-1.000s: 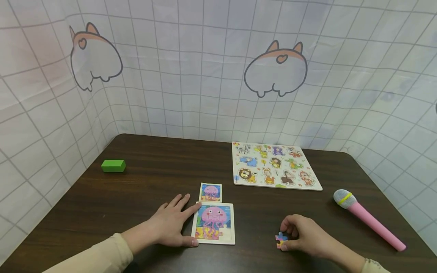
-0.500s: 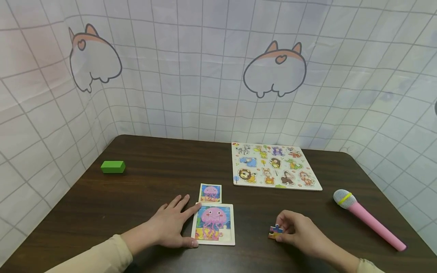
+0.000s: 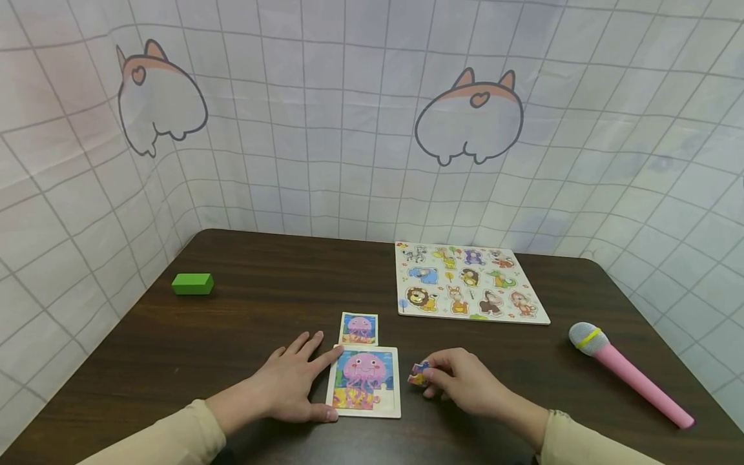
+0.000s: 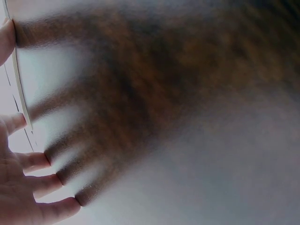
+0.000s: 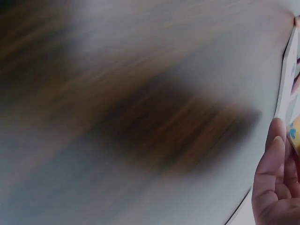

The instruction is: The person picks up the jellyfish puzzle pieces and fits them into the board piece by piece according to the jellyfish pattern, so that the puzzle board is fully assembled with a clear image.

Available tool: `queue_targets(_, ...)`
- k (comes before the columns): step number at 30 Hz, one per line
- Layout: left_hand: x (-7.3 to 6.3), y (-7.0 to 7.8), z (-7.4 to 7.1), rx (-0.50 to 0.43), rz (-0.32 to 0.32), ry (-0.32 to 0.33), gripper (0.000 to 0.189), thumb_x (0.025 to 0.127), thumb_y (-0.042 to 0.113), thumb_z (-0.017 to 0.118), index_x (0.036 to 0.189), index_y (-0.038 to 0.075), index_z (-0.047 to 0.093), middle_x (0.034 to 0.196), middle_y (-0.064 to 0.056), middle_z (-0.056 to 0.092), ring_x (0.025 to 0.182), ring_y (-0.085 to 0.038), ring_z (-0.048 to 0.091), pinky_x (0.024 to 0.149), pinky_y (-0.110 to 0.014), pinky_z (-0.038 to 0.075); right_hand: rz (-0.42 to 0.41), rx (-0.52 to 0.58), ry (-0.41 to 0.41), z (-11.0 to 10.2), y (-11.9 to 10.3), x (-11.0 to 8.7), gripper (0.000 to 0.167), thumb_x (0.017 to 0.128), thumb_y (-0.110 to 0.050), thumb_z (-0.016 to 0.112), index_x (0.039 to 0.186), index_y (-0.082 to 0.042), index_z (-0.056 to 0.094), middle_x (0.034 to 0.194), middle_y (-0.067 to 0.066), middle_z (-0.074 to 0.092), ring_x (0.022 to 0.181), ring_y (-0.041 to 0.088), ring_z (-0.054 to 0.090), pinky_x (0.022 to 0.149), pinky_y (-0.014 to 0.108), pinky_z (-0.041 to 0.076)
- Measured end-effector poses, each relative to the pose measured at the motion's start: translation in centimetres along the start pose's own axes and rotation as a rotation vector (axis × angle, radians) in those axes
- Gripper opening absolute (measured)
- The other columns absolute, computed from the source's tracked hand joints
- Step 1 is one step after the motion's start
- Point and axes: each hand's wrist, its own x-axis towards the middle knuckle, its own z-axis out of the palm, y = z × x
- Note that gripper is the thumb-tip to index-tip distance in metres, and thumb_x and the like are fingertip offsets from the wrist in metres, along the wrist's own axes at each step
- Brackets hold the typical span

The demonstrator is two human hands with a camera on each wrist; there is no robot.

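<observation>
A white-framed jellyfish jigsaw puzzle (image 3: 364,368) lies on the table, its lower right corner a bare pale gap. My left hand (image 3: 290,381) is spread flat at its left side, index fingertip on the upper left corner and thumb on the lower left edge. Just right of the frame, my right hand (image 3: 465,381) pinches a small blue, pink and yellow puzzle piece (image 3: 418,373) between thumb and fingers. Part of that piece (image 5: 294,133) also shows at the right edge of the right wrist view. Touching the frame's top is a small jellyfish picture card (image 3: 358,329).
An animal peg puzzle board (image 3: 472,282) lies at the back right of the dark table (image 3: 261,271). A pink toy microphone (image 3: 630,374) is at the far right, a green block (image 3: 193,284) at the far left. A white grid-patterned curtain (image 3: 325,129) hangs behind.
My right hand has carried the puzzle piece leftward, close to the frame's right edge, turning it on the way. The left hand has stayed in place.
</observation>
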Motion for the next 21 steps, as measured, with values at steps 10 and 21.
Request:
queue_targets(10, 0.0, 0.1, 0.0, -0.006, -0.003, -0.002, 0.099, 0.080, 0.071, 0.072, 0.160, 0.024, 0.037, 0.166, -0.022, 0.028, 0.153, -0.047, 0.027, 0.109, -0.072, 0.034, 0.029, 0.091, -0.046, 2.2, -1.6, 2.0, 0.009, 0.092, -0.010, 0.075, 0.089, -0.002, 0.074, 0.072, 0.005, 0.073, 0.063, 0.010, 0.068, 0.052, 0.024, 0.047)
queue_targets(21, 0.0, 0.1, 0.0, -0.002, -0.009, 0.000, 0.100, 0.079, 0.072, 0.072, 0.159, 0.024, 0.037, 0.166, -0.022, 0.029, 0.153, -0.047, 0.027, 0.109, -0.072, 0.034, 0.060, 0.122, -0.055, 3.5, -2.1, 2.6, 0.013, 0.088, -0.010, 0.079, 0.083, -0.002, 0.070, 0.067, 0.005, 0.071, 0.058, 0.007, 0.065, 0.050, 0.021, 0.042)
